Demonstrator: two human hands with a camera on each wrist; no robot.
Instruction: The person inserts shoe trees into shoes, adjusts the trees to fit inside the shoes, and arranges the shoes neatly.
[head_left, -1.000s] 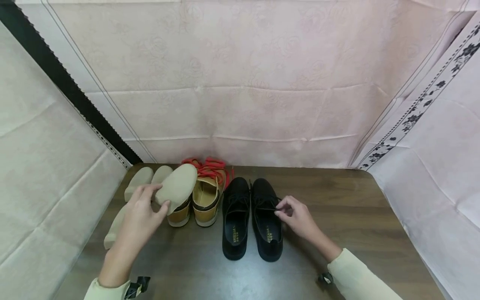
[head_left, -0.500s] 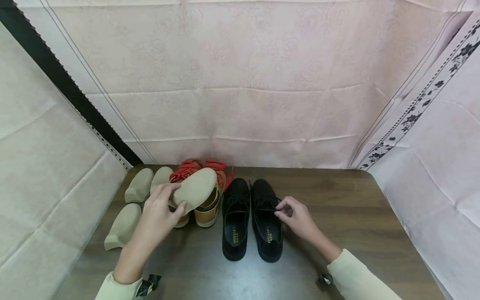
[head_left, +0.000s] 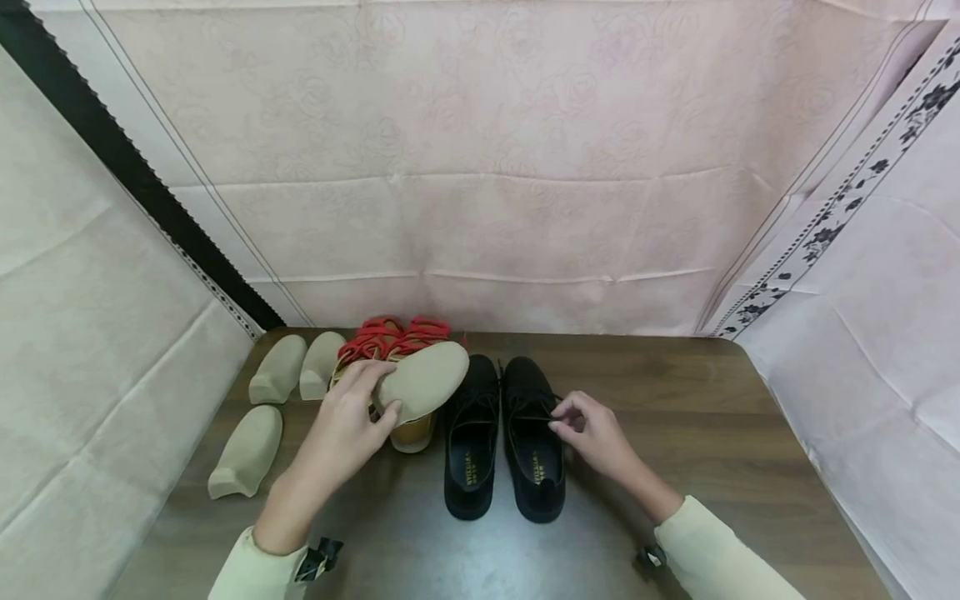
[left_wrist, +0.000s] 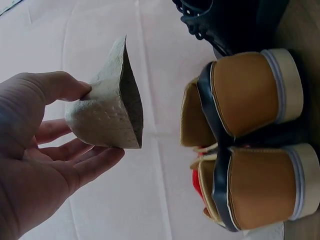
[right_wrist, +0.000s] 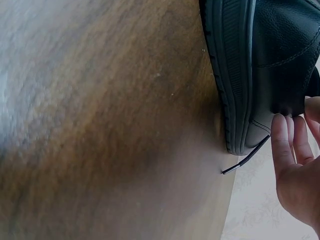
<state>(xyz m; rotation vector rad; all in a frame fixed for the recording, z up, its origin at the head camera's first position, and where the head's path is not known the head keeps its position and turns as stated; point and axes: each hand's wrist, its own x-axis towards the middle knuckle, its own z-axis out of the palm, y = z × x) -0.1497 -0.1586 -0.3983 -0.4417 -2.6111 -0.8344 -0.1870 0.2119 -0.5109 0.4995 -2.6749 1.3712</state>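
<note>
Backdrop: pale patterned cloth [head_left: 525,167] behind a brown wood counter [head_left: 712,417].

Carried: one beige shoe insert [head_left: 423,383], in the air over the counter's back left part, apart from the tan shoes. Left hand [head_left: 341,437]: grip pinching the insert's narrower end between thumb and fingertips.

Footwear: outer black shoe [head_left: 534,483], toe towards the back edge, its inner mate [head_left: 470,483] just beside. Right hand [head_left: 600,437]: grip pinched at the outer shoe's lacing; flap or lace, cannot tell. One lace end [right_wrist: 245,159] hangs loose.

Near the back edge, left of the black pair: two tan shoes, one [left_wrist: 250,95] beside the other [left_wrist: 267,190], with red laces [head_left: 416,332].

Back left corner: two loose inserts, [head_left: 277,371] and [head_left: 321,367]; a third [head_left: 246,450] by the left edge.

Risks, judged: the one-end hold could let the insert tip or slip; a hard squeeze could dent its thin wall; carried low, it could snag the red laces; a tug could skew the outer black shoe.
</note>
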